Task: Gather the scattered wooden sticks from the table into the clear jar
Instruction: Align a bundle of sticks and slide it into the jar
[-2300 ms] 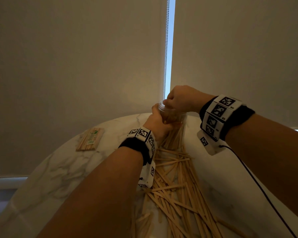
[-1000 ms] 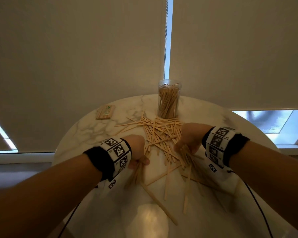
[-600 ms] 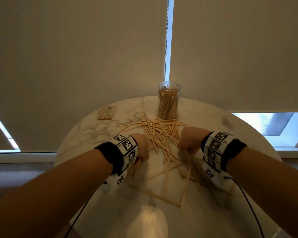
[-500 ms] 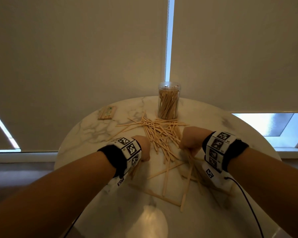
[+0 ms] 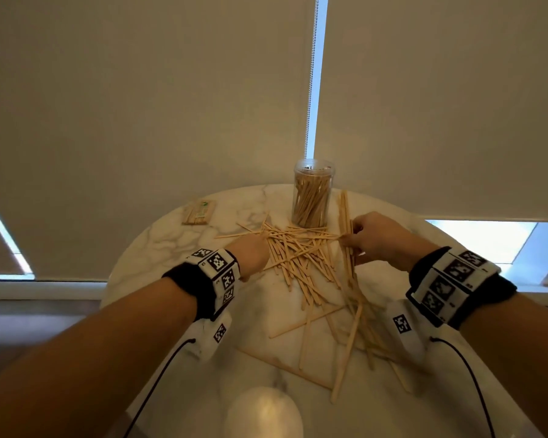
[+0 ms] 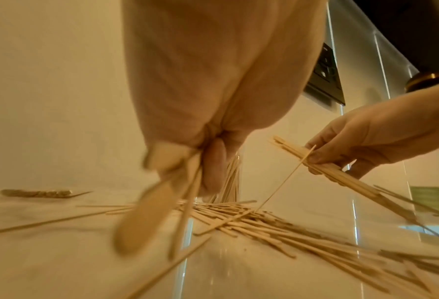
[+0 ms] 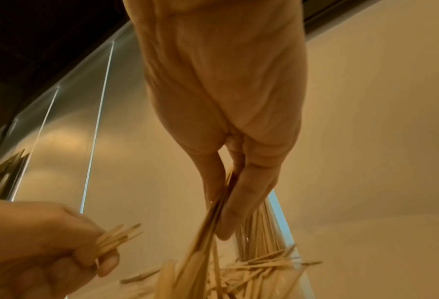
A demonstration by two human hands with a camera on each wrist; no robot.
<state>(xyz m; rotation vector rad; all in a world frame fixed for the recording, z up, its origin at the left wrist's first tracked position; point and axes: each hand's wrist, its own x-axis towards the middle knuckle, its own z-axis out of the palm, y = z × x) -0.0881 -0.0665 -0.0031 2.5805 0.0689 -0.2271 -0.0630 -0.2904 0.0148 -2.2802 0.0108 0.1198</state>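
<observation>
1. Right hand (image 5: 377, 238): thumb and fingers (image 7: 249, 194) pinch a bundle of wooden sticks (image 5: 347, 235), bundle tilted up, its far end just right of the clear jar (image 5: 312, 194).
2. Left hand (image 5: 250, 252): fingers (image 7: 103, 261) curled round a smaller bundle (image 7: 115, 236); ends splay out past the thumb.
3. Loose pile (image 5: 301, 251) lies on the worktop (image 5: 171, 245) between the two sets of fingers; more strays lie nearer the body, below the right fingers. Jar stands upright beyond the pile, already well stocked.
4. Judgement: step in hand is collecting a handful. One thin stick (image 6: 284, 182) crosses the right bundle at an angle; square it before lifting.
5. Advice: tap bundle ends on the worktop to align, then feed them in vertically, steadying the jar with the other hand.
6. Risk: splayed ends catch the jar rim and tip it.
</observation>
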